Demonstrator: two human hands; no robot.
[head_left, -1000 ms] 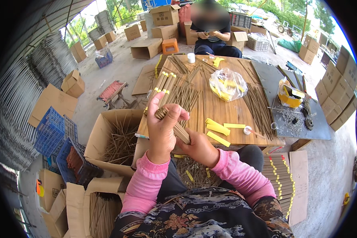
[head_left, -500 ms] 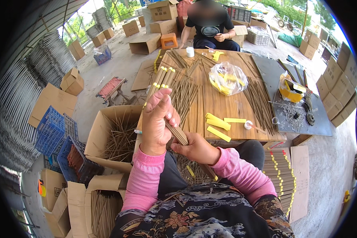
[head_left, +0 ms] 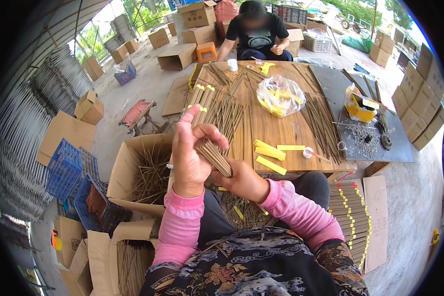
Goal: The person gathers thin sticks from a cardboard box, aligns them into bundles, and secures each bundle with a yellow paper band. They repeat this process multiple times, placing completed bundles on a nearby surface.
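Note:
A bundle of thin brown sticks, like incense sticks (head_left: 216,160), slants up from my right hand (head_left: 244,181), which is closed round it. The bundle's upper end faces the palm of my left hand (head_left: 188,165). That hand is open, its fingers raised and partly bent beside the stick ends; whether the palm touches them I cannot tell. Just beyond, sticks with yellow bands (head_left: 198,97) lie at the left edge of the wooden table (head_left: 293,132). Yellow paper strips (head_left: 270,152) lie on the near side, next to a small white pot (head_left: 308,153) with a flat stick across it.
Left of my knees stands a cardboard box (head_left: 117,170) of loose sticks. A plastic bag (head_left: 281,93) of yellow pieces sits mid-table. Banded sticks (head_left: 352,217) lie on cardboard at right. Across the table sits another person (head_left: 256,37). A grey board (head_left: 399,148) holds scraps.
The bundle has slid lower, its upper end now level with my left palm instead of reaching past it. My left fingers have spread away from the sticks.

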